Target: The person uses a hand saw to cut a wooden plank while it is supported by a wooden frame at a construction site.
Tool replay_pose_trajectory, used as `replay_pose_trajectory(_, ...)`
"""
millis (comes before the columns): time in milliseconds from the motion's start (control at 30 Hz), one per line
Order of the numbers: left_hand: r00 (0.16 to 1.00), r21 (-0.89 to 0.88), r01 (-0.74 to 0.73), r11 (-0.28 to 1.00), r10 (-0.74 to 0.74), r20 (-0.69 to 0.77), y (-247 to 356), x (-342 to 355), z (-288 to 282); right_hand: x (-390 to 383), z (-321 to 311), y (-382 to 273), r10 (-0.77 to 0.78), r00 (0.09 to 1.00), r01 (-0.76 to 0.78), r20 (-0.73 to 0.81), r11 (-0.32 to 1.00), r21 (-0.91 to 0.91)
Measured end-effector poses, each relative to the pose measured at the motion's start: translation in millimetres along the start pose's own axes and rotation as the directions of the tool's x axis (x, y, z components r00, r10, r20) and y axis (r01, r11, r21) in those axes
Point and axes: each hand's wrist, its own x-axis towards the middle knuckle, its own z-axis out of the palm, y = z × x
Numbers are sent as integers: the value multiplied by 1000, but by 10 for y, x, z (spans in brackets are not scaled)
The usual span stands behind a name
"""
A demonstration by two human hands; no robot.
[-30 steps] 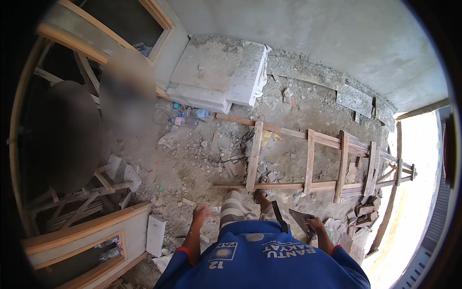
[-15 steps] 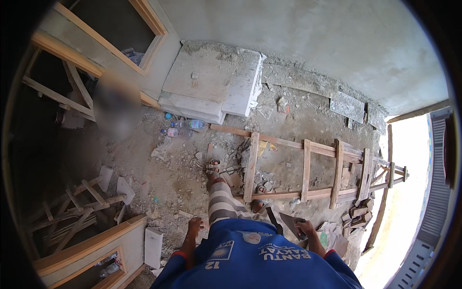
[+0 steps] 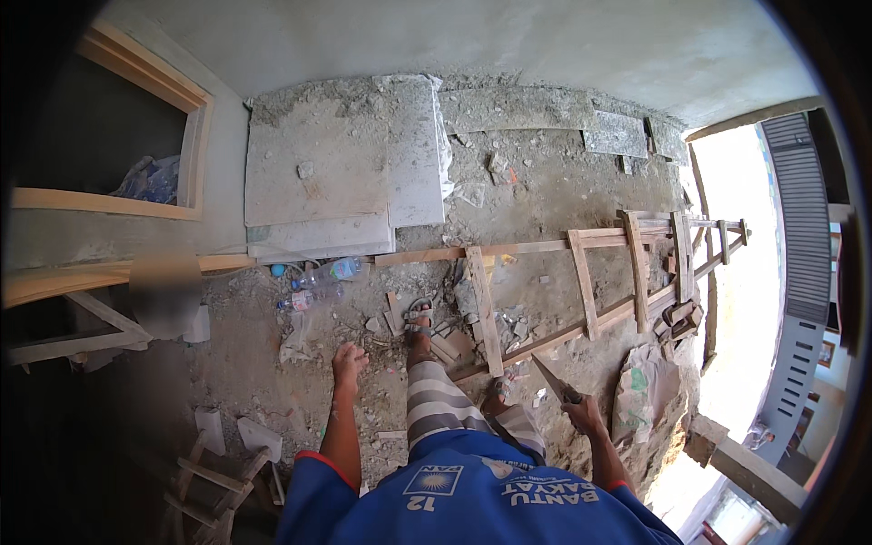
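A trowel [image 3: 551, 374] with a tapering grey blade and dark handle is in the grip of my right hand [image 3: 584, 414], in front of my right thigh. Its blade points forward and left, close to the near rail of a wooden ladder [image 3: 587, 286] lying on the ground. My left hand [image 3: 348, 361] hangs out over the rubble to the left of my leg. Its fingers are loosely bent and a little apart, with nothing visible in them. My sandalled feet stand among broken pieces at the ladder's left end.
A pale slab stack [image 3: 318, 173] lies by the wall, with plastic bottles [image 3: 313, 295] before it. A torn sack [image 3: 643, 391] and stacked wood pieces [image 3: 679, 320] lie at right. A wooden frame [image 3: 211, 481] stands lower left. Far left, a blurred shape [image 3: 166, 295] stays unclear.
My view has turned and shifted. Both hands have swung forward, my left arm now stretched further out. The trowel has tilted, showing a narrower blade, and stays in my right hand.
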Motion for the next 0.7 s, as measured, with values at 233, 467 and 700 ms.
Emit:
replay_pose_trajectory(233, 998, 172, 61, 983, -60, -12, -20, 248, -276, -199, 569, -300, -106, 992, 106, 75, 994, -6)
replay_pose_trajectory(467, 983, 455, 141, 879, -178, 38, -656, -70, -312, -223, 816, 848, -129, 992, 128, 5, 986, 110)
replay_pose_trajectory(700, 973, 513, -2, 859, -116, 198, -621, -469, 159, -329, 880, 2502, 198, 980, -178, -23, 923, 342)
